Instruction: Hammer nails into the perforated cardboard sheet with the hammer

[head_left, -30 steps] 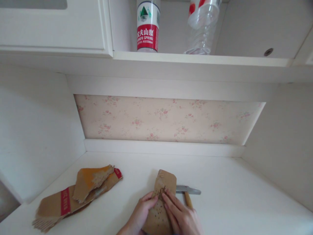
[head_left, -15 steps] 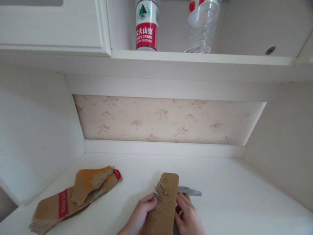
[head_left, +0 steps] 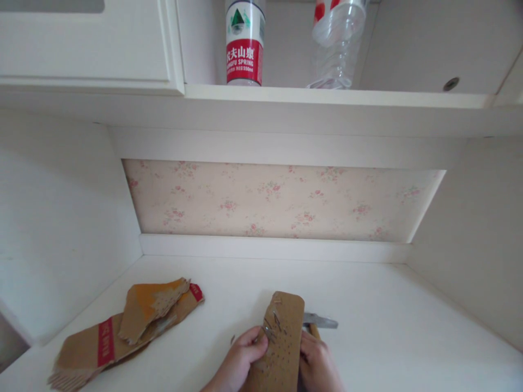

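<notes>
An upright strip of brown cardboard (head_left: 281, 348), full of small holes, stands in front of me. Several thin metal pins or nails (head_left: 277, 321) stick out of its upper left part. My left hand (head_left: 241, 356) grips the strip's left edge, thumb on its face beside the metal pieces. At the right edge my right hand (head_left: 318, 359) is closed on the strip, with its fingertips hidden behind it. Behind the strip and right hand lies a grey flat blade-like tool (head_left: 322, 321), mostly covered. A yellowish-brown piece (head_left: 314, 330) shows beside it, its kind unclear.
Torn brown cardboard pieces (head_left: 77, 348) with red and orange print lie at the left of the white tabletop (head_left: 392, 337). A tiny dark bit (head_left: 232, 339) is near my left hand. On the overhead shelf (head_left: 286, 93) stand a labelled water bottle (head_left: 245, 49) and a clear bottle (head_left: 337, 49).
The cardboard strip has shifted slightly right and down with both hands. My left thumb has moved up by the metal pieces, and the right fingers have closed in behind the strip.
</notes>
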{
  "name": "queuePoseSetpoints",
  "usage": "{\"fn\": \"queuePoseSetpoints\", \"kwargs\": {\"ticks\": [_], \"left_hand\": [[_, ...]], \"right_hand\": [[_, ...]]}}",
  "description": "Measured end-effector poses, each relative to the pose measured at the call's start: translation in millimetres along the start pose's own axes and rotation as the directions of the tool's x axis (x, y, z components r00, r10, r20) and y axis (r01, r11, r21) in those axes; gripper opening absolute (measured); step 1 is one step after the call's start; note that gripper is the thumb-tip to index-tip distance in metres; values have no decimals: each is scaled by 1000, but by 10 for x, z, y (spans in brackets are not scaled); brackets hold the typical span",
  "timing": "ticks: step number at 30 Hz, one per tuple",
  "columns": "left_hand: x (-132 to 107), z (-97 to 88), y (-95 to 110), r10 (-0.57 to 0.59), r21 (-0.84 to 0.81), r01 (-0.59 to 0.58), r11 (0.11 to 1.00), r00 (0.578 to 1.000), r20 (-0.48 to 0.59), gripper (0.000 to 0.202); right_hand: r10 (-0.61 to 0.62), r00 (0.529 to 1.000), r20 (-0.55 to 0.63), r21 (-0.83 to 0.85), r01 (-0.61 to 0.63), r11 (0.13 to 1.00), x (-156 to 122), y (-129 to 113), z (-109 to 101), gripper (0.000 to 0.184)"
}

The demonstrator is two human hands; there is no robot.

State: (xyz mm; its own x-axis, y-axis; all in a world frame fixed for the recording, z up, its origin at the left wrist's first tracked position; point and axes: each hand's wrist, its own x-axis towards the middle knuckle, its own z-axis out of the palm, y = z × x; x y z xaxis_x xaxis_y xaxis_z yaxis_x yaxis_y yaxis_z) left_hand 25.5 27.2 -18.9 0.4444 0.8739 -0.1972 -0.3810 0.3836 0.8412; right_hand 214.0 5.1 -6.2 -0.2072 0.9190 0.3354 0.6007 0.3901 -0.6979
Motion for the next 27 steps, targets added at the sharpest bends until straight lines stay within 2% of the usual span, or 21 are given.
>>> {"fn": "queuePoseSetpoints", "kwargs": {"ticks": [4,7,10,12,16,27], "left_hand": [[32,-29,-14,7,-63,-7,998,1000,-5,38],[61,-54,-12,16,-142,-17,990,1000,-4,40],[59,-74,29,27,-259,-46,965,997,-75,44],[45,-78,65,0,-305,-46,951,989,-148,39],[48,-77,67,-28,-295,-23,955,985,-169,31],[64,-73,36,-7,-170,-22,985,986,-169,49]], "right_hand": [[22,999,28,-23,-21,1000,3,-2,3,33],[36,997,74,-101,-29,994,16,32,21,35],[46,992,120,-227,-18,974,28,99,58,36],[66,991,118,-282,-30,959,28,142,90,38],[143,987,67,-373,-108,921,13,175,152,38],[292,951,102,-497,-206,843,26,-41,159,29]]}}
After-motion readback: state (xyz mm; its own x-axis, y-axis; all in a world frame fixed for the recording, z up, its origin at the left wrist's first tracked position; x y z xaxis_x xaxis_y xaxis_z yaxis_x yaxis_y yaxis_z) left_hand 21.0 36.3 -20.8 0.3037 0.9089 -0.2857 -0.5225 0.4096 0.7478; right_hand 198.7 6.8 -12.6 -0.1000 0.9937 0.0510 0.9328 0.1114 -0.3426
